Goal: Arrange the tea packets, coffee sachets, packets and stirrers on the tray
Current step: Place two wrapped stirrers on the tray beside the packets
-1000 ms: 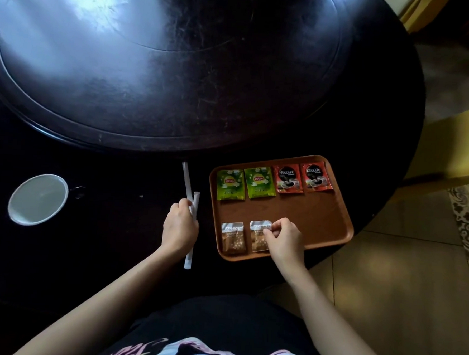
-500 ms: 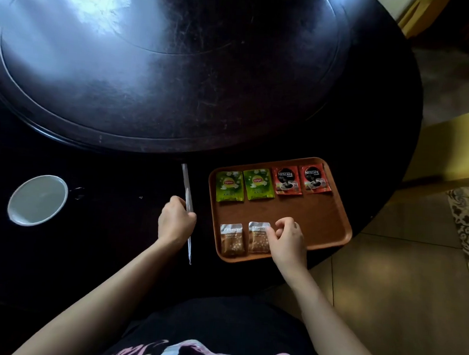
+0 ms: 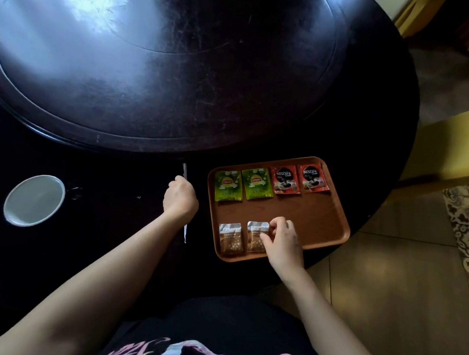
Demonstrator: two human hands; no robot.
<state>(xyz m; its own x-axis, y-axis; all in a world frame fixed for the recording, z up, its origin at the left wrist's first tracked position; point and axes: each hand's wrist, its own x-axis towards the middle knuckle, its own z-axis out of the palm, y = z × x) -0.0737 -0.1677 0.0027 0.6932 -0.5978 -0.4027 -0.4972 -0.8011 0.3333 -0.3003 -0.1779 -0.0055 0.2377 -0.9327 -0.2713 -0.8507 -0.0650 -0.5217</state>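
A brown tray (image 3: 319, 210) lies near the table's front right edge. Along its far side sit two green tea packets (image 3: 228, 185) (image 3: 257, 183) and two red coffee sachets (image 3: 285, 179) (image 3: 312, 178). Two brown packets (image 3: 230, 238) (image 3: 255, 237) lie at its near left. My right hand (image 3: 280, 239) rests on the tray with fingertips touching the right brown packet. Left of the tray, my left hand (image 3: 180, 197) is closed around thin white stirrers (image 3: 185, 233) that stick out above and below the fist.
A white cup (image 3: 34, 200) stands on the dark round table at the left. A raised turntable (image 3: 163, 63) fills the table's middle. A yellow chair (image 3: 449, 152) stands at the right, with tiled floor beyond the table edge.
My left hand has gathered the two stirrers off the table and lifted them slightly away from me. My right hand has stayed at the right brown packet, fingers shifting a little.
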